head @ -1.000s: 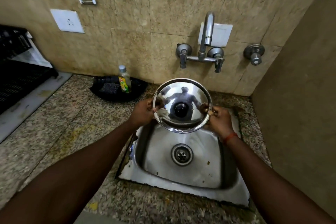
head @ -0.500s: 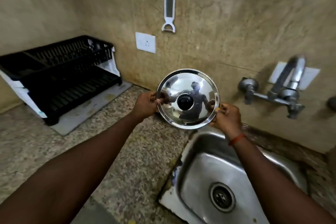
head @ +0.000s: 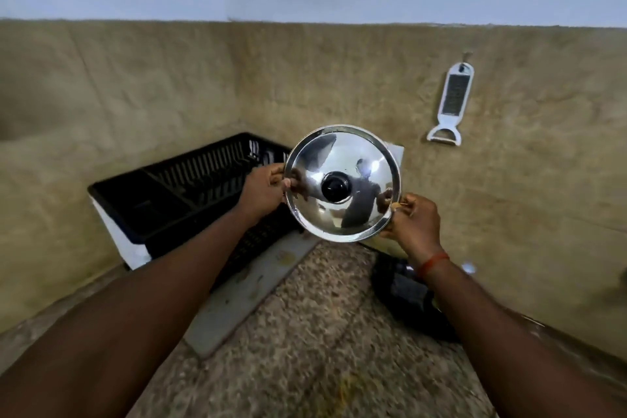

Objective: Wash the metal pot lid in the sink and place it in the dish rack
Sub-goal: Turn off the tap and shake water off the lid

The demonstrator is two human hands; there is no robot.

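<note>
A shiny round metal pot lid (head: 359, 159) with a black knob at its centre is held upright in the air, its face towards me. My left hand (head: 263, 190) grips its left rim and my right hand (head: 412, 220) grips its lower right rim. The black two-tier dish rack (head: 176, 190) stands in the corner behind and to the left of the lid, partly hidden by my left hand and the lid. The sink is out of view.
A grey drip tray (head: 251, 285) lies under the rack on the speckled granite counter (head: 322, 349). A black dish (head: 407, 295) sits behind my right forearm. A white grater-peeler (head: 453, 102) hangs on the tiled wall.
The view has swung left from the sink to the rack. Both hands carried the lid leftwards, from over the sink to in front of the dish rack.
</note>
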